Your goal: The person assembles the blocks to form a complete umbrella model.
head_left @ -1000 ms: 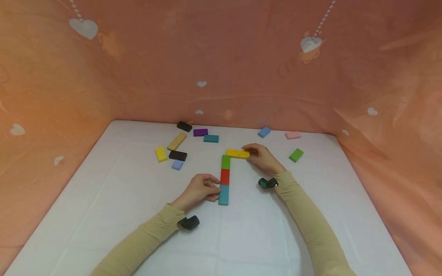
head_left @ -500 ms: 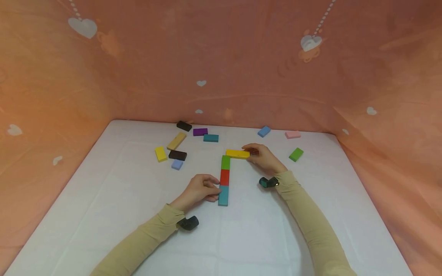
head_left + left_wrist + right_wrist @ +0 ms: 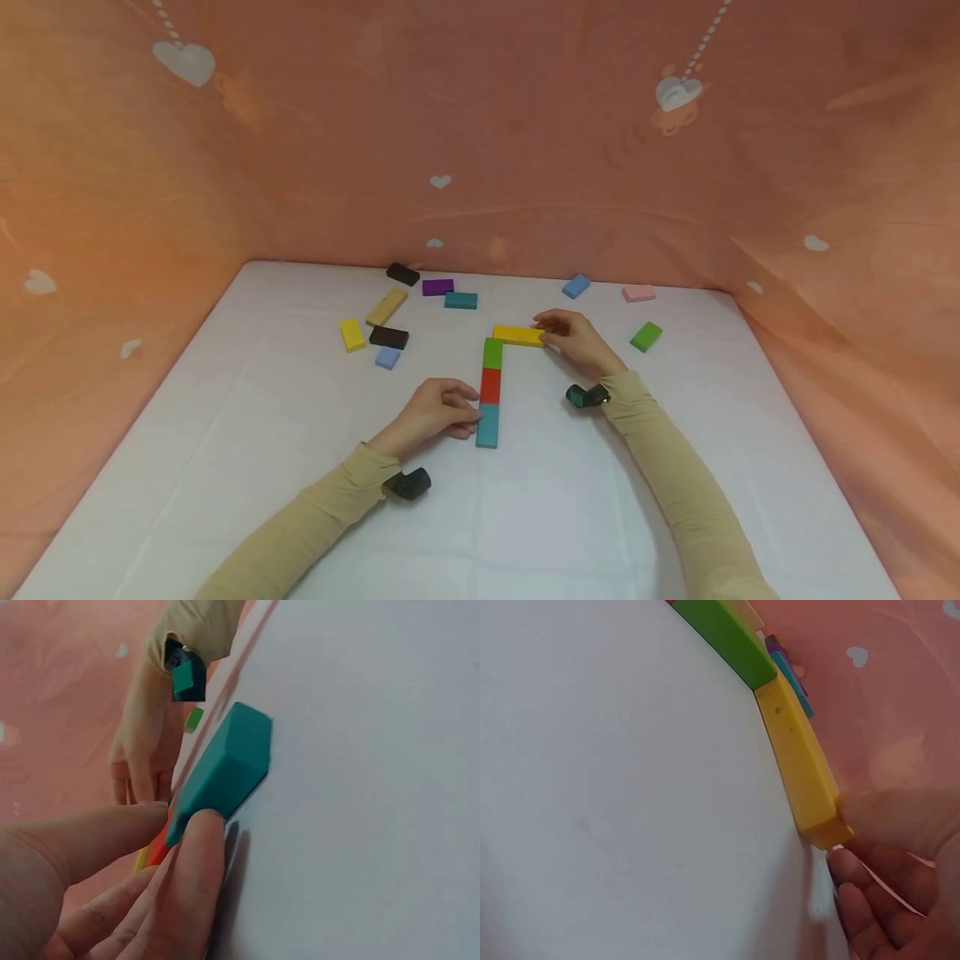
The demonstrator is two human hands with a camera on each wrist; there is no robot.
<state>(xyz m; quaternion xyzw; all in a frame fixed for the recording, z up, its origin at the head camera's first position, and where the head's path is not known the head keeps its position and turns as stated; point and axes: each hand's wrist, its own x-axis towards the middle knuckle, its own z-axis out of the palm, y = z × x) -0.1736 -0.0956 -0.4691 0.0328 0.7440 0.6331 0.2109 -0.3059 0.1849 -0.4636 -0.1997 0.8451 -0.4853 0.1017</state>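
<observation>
In the head view, a green block [image 3: 492, 352], a red block [image 3: 490, 387] and a teal block [image 3: 487, 426] lie end to end in a column. A yellow-orange block [image 3: 519, 336] lies crosswise at the far end, meeting the green one's corner. My left hand [image 3: 437, 410] is beside the column, with relaxed fingertips against the left side of the teal and red blocks. At the right end of the yellow-orange block, my right hand [image 3: 576, 343] touches it with the thumb [image 3: 881, 817]; its other fingertips are just past the end.
Back left are black [image 3: 389, 337], purple [image 3: 438, 287], teal [image 3: 461, 300], tan [image 3: 387, 307], yellow [image 3: 352, 334] and light-blue [image 3: 387, 357] blocks. Back right lie blue [image 3: 577, 286], pink [image 3: 638, 292] and green [image 3: 647, 336] ones. An orange-pink cloth [image 3: 480, 125] surrounds the white table [image 3: 555, 517].
My right hand has slid slightly right, its fingers easing off toward the end of the yellow-orange block. The blocks and my left hand look the same, apart from a small camera shift.
</observation>
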